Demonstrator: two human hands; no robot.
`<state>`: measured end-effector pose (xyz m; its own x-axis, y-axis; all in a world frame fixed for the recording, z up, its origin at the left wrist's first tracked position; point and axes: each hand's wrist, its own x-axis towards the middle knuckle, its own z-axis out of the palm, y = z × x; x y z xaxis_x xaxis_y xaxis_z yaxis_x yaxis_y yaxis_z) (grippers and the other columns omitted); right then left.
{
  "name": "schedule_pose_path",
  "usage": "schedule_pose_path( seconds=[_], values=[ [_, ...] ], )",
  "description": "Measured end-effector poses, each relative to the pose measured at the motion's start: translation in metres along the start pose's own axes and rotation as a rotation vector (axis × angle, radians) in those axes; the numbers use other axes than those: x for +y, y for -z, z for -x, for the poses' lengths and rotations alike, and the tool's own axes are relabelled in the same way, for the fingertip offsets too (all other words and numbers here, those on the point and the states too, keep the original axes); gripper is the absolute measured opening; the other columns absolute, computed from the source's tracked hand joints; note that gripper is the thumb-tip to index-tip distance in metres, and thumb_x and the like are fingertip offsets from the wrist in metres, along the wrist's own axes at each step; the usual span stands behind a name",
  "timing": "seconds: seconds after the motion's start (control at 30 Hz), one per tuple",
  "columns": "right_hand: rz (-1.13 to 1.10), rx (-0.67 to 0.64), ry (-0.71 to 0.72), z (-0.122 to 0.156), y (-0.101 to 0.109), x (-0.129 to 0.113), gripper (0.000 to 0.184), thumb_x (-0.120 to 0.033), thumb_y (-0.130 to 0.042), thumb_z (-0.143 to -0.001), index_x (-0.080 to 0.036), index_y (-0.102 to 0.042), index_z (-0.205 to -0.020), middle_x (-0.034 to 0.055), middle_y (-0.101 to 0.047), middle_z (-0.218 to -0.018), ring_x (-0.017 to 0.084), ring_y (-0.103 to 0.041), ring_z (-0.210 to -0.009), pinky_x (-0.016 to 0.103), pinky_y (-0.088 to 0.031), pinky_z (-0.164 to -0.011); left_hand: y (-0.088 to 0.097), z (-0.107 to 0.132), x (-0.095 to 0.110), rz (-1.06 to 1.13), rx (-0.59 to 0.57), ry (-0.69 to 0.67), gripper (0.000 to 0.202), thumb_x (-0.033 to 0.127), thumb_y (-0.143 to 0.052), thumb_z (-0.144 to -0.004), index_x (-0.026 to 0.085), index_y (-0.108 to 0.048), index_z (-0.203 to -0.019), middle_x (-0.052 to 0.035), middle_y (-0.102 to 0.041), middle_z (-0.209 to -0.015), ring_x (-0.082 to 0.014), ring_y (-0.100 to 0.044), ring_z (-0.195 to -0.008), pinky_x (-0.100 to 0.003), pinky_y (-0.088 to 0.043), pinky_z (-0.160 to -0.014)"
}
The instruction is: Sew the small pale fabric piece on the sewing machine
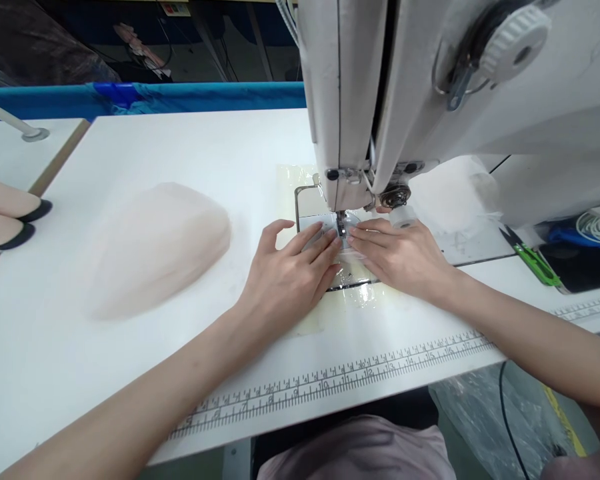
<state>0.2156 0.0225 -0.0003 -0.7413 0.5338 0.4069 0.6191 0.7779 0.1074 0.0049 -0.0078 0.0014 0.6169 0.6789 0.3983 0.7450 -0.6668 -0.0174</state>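
My left hand (293,273) lies palm down on the sewing machine's bed, fingers stretched and spread, with the fingertips just left of the presser foot (341,225). Across from it my right hand (403,257) rests with its fingers laid flat, their tips just right of the foot. Thin pale material seems to lie under the fingertips, but the hands and its sheerness hide its outline. The sewing machine (350,100) rises directly above both hands. To the left, a sheer pale pink fabric piece (165,250) is spread on the white table (220,147).
Right of the machine bed lie another sheer white piece (453,193), green thread snips (533,260) and a dark flat object (580,263). A printed ruler (345,380) follows the front edge. Beige padded shapes with black ends (5,213) stick in from the left.
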Motion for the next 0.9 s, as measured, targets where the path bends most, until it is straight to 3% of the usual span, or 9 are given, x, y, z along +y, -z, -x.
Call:
schedule_pose_path(
  seconds=[0.37,0.6,0.7,0.8,0.9],
  values=[
    [-0.046,-0.028,-0.034,-0.003,0.001,0.001,0.029,-0.015,-0.045,-0.095,-0.015,-0.072,-0.103,0.0073,-0.074,-0.105,0.022,-0.067,-0.095,0.043,-0.048,-0.089,-0.003,0.0,-0.002,0.026,-0.007,0.014,0.03,0.023,-0.045,-0.097,0.018,-0.062,-0.12,-0.0107,-0.066,-0.123,-0.0291,-0.059,-0.12,-0.056,-0.035,-0.101],
    [0.078,-0.012,0.003,-0.001,-0.001,0.0,0.03,-0.016,-0.042,-0.097,-0.014,-0.07,-0.105,0.0047,-0.075,-0.105,0.019,-0.066,-0.094,0.039,-0.042,-0.095,-0.002,0.001,-0.003,-0.014,0.02,-0.007,0.028,0.023,-0.046,-0.096,0.018,-0.062,-0.119,-0.0093,-0.067,-0.122,-0.0275,-0.061,-0.118,-0.052,-0.035,-0.1],
    [0.055,0.008,-0.014,0.0,-0.001,0.001,0.031,-0.029,-0.045,-0.098,-0.013,-0.07,-0.107,0.0061,-0.074,-0.107,0.02,-0.065,-0.097,0.04,-0.039,-0.098,-0.005,0.001,-0.002,-0.043,0.048,-0.026,0.028,0.023,-0.048,-0.096,0.016,-0.062,-0.119,-0.0096,-0.068,-0.121,-0.0275,-0.061,-0.117,-0.051,-0.035,-0.099],
    [0.015,0.008,-0.071,-0.001,0.0,0.005,0.045,-0.049,-0.045,-0.096,-0.014,-0.069,-0.11,0.0064,-0.073,-0.111,0.023,-0.062,-0.104,0.042,-0.035,-0.102,-0.007,0.001,-0.003,-0.079,0.103,-0.057,0.026,0.026,-0.05,-0.096,0.016,-0.063,-0.117,-0.0081,-0.069,-0.119,-0.0267,-0.063,-0.114,-0.049,-0.037,-0.097],
    [0.042,-0.021,-0.107,-0.003,0.003,0.008,0.041,-0.039,-0.04,-0.099,-0.012,-0.068,-0.111,0.008,-0.072,-0.112,0.023,-0.059,-0.109,0.042,-0.032,-0.105,-0.002,0.001,-0.013,-0.124,0.085,-0.063,0.028,0.034,-0.049,-0.097,0.018,-0.065,-0.114,-0.0073,-0.071,-0.116,-0.0281,-0.063,-0.114,-0.051,-0.038,-0.096]
  ],
)
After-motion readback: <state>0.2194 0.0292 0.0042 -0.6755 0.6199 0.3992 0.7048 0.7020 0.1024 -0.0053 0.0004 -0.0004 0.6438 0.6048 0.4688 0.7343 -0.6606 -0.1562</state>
